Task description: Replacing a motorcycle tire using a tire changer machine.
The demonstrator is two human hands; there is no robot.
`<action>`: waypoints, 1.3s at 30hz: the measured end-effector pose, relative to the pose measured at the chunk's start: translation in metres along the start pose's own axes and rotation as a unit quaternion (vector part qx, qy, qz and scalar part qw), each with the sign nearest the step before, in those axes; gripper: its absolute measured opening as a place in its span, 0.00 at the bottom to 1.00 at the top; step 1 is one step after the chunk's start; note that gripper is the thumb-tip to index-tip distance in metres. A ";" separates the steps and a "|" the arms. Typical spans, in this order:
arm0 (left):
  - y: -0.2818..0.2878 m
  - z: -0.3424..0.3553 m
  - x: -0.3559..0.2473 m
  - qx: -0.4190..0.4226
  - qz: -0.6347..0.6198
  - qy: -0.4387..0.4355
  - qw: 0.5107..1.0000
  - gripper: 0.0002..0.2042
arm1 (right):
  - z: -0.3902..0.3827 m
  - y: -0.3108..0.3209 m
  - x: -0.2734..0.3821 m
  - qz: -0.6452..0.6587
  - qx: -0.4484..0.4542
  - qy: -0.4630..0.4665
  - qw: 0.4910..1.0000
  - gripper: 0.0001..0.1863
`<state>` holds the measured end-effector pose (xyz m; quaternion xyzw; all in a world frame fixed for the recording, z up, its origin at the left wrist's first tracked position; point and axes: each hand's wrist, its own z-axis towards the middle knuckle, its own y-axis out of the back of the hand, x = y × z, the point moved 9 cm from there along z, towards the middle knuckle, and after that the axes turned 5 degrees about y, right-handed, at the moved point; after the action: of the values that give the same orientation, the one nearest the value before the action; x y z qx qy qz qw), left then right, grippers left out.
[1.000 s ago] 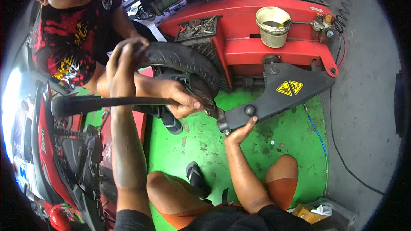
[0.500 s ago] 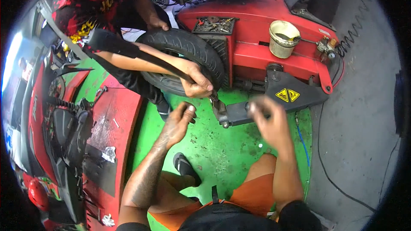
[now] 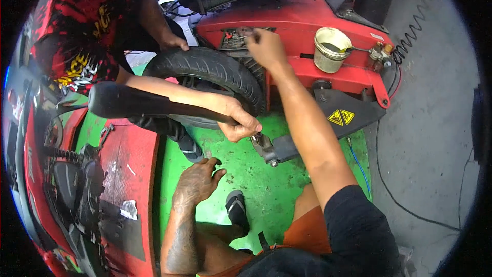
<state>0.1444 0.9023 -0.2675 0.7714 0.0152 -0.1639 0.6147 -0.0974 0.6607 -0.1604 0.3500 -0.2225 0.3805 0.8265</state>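
My right hand (image 3: pixel 269 48) reaches far forward over a tray of small metal parts (image 3: pixel 233 38) on the red machine. Its fingers are bent together at the tray's edge, and I cannot make out what is in them. Lower down, my tattooed left hand (image 3: pixel 199 180) hangs above the green floor with loosely curled fingers, thumb apart, holding nothing. A black tyre on a wheel (image 3: pixel 210 69) leans upright against the machine's side. A co-worker's hand (image 3: pixel 238 118) grips a long black lever (image 3: pixel 138 102) beside it; their other hand (image 3: pixel 176 41) rests on the tyre.
A dirty white bucket (image 3: pixel 330 59) stands on the red machine (image 3: pixel 287 15). A dark arm with yellow warning labels (image 3: pixel 353 110) juts from its side. At left, a red motorcycle (image 3: pixel 38 164) stands by a red ramp (image 3: pixel 133 154). A blue hose (image 3: pixel 361 166) runs along the floor.
My right hand has moved forward and left from above the dark arm to the parts tray. My left hand has dropped back nearer me. The co-worker's lever has shifted down and left.
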 end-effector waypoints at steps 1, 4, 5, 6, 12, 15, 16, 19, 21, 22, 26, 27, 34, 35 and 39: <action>0.001 0.003 -0.005 0.005 0.006 0.001 1.000 0.19 | -0.001 0.031 -0.037 0.034 -0.082 0.014 0.996 0.16; 0.008 0.010 -0.015 -0.003 -0.010 -0.014 1.000 0.18 | -0.009 0.098 -0.098 -0.139 -0.053 -0.082 0.985 0.19; 0.012 0.010 -0.017 -0.009 -0.010 -0.023 1.000 0.18 | -0.010 0.114 -0.109 -0.161 -0.057 -0.062 0.983 0.20; 0.016 0.009 -0.015 -0.010 -0.007 -0.022 1.000 0.18 | -0.015 0.110 -0.125 -0.174 -0.007 -0.080 0.982 0.20; 0.024 0.005 -0.033 -0.065 -0.014 -0.078 0.995 0.17 | -0.021 0.049 -0.051 -0.070 0.018 0.132 0.989 0.15; 0.015 0.004 -0.038 -0.046 0.005 -0.080 0.996 0.16 | 0.011 -0.008 0.015 -0.098 0.090 0.246 0.960 0.23; 0.012 0.004 -0.041 -0.032 0.009 -0.079 0.996 0.17 | 0.024 -0.032 0.017 -0.150 0.139 0.255 0.945 0.31; 0.004 0.010 -0.040 -0.008 -0.002 -0.053 0.999 0.17 | 0.054 -0.097 0.021 -0.191 0.275 0.265 0.904 0.30; 0.002 0.019 -0.046 -0.009 0.001 -0.061 0.998 0.16 | 0.051 -0.141 -0.003 -0.265 0.438 0.248 0.823 0.29; 0.000 0.026 -0.047 -0.011 0.002 -0.063 0.998 0.16 | 0.055 -0.147 -0.009 -0.264 0.444 0.236 0.823 0.29; 0.002 0.060 -0.036 -0.090 -0.053 -0.012 0.994 0.12 | 0.056 -0.157 -0.006 -0.264 0.387 0.220 0.856 0.31; 0.004 0.069 -0.041 -0.132 -0.080 -0.032 0.987 0.11 | 0.062 -0.154 -0.018 -0.261 0.377 0.233 0.858 0.32; -0.042 0.073 -0.054 -0.019 -0.128 -0.030 0.991 0.30 | 0.047 -0.135 0.002 -0.209 0.399 0.166 0.877 0.34; -0.044 0.074 -0.068 -0.040 -0.218 -0.062 0.973 0.37 | 0.049 -0.130 -0.003 -0.209 0.397 0.165 0.878 0.33; -0.068 0.089 -0.086 -0.164 -0.267 -0.069 0.947 0.43 | 0.042 -0.118 -0.002 -0.196 0.379 0.157 0.891 0.33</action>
<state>0.0265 0.8496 -0.3253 0.6142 0.2046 -0.3700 0.6663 -0.0104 0.5740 -0.1824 0.6086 0.1447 0.3162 0.7132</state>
